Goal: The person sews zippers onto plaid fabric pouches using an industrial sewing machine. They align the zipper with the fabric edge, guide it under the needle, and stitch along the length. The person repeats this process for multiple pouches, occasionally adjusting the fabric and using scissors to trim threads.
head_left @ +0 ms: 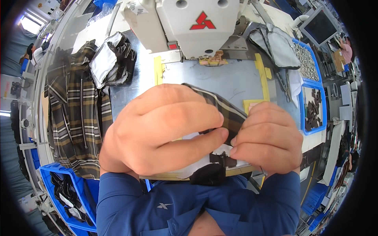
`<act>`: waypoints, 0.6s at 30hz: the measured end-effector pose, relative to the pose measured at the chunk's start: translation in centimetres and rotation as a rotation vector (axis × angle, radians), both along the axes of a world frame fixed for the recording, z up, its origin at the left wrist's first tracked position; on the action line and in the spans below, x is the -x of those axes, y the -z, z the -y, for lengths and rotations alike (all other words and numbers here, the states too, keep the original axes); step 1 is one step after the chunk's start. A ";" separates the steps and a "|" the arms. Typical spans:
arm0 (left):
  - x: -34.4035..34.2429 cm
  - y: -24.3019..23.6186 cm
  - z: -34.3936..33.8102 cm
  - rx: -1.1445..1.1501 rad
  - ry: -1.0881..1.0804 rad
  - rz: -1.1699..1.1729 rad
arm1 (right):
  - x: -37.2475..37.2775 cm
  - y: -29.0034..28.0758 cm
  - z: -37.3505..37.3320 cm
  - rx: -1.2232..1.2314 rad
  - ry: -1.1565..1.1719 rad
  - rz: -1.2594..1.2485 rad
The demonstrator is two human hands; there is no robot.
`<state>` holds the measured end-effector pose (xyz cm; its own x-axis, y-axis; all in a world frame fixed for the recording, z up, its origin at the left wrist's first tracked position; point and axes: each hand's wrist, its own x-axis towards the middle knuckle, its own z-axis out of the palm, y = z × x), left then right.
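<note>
The plaid fabric piece (230, 122) is located between the two hands, raised in front of the worker's chest above the near part of the worktop (240, 76). It runs from behind the left hand's upper fingers down to the right hand's fingertips.

The left hand (145, 126) is half curled; its index finger and thumb point at the piece, their tips slightly apart. Whether they pinch the cloth cannot be determined. The right hand (269, 135) is curled, with thumb and fingers pinching the right edge of the piece.

Below the fingertips lie a small dark brown piece (222, 159) and a rounded black piece (208, 175), the latter at the worktop's near edge.

The sewing machine (201, 29) stands beyond the hands. Plaid garment parts (76, 114) lie to the left, beside a stack of white-and-black pieces (114, 63). To the right are scissors (282, 80) and a blue tray of metal rings (305, 61).
</note>
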<state>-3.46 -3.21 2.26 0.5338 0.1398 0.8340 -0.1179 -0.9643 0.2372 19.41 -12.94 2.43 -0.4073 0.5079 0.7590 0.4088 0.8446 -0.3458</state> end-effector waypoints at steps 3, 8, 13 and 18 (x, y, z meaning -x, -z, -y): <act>-0.1 -0.1 -0.3 -0.095 -0.020 -0.016 | 0.0 -0.1 0.0 -0.006 0.000 -0.001; 0.1 -0.5 -0.2 -0.035 0.074 -0.102 | 0.0 0.0 0.1 -0.001 -0.002 -0.014; -0.5 -0.6 0.2 0.146 0.199 -0.036 | -0.2 -0.1 0.3 0.018 -0.003 -0.038; -1.1 0.4 -0.3 0.225 0.281 0.013 | -0.4 0.2 0.3 0.107 -0.017 -0.112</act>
<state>-2.34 -2.95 1.86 0.5668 0.1702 0.8061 -0.3755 -0.8175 0.4367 19.84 -13.27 2.23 -0.3321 0.5823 0.7421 0.3486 0.8068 -0.4770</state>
